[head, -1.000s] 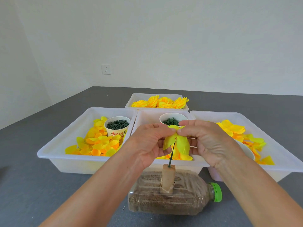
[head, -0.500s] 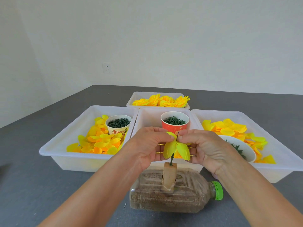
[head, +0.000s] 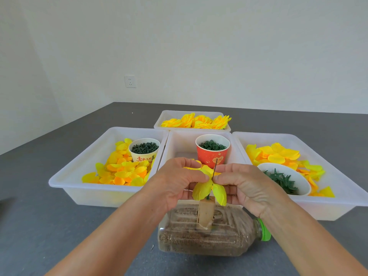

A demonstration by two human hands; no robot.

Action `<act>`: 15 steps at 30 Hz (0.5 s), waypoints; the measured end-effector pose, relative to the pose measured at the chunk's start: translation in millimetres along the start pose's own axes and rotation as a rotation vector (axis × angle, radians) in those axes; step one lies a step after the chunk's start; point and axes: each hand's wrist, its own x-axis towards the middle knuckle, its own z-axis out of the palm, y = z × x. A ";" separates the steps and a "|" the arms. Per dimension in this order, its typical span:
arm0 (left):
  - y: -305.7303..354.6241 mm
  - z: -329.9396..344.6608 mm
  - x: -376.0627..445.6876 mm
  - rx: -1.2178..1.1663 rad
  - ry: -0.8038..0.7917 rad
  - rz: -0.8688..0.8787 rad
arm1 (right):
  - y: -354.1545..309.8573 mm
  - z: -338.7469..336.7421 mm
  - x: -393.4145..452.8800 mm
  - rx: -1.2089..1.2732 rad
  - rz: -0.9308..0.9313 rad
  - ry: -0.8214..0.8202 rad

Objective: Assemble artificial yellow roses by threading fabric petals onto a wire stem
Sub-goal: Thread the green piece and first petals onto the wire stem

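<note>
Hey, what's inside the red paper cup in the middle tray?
The red paper cup is filled to near its rim with small dark green curled pieces. Only the top layer shows; what lies deeper and the cup's bottom are hidden by that pile.

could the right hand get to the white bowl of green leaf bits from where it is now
Probably yes. The right hand pinches the petal piece on the wire stem; the white bowl sits open-topped just to its right in the tray, with nothing between, though it must let go first.
</note>
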 end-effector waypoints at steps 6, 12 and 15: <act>-1.5 -1.8 -1.7 -0.003 -0.015 -0.008 | -1.3 -2.6 -1.8 0.011 -0.003 -0.030; -2.2 -1.5 -1.5 0.014 -0.026 0.004 | -1.5 -1.7 -1.8 0.058 0.011 -0.049; -2.9 -1.7 0.1 0.007 -0.031 -0.013 | 0.0 -2.4 -0.7 0.093 0.051 -0.059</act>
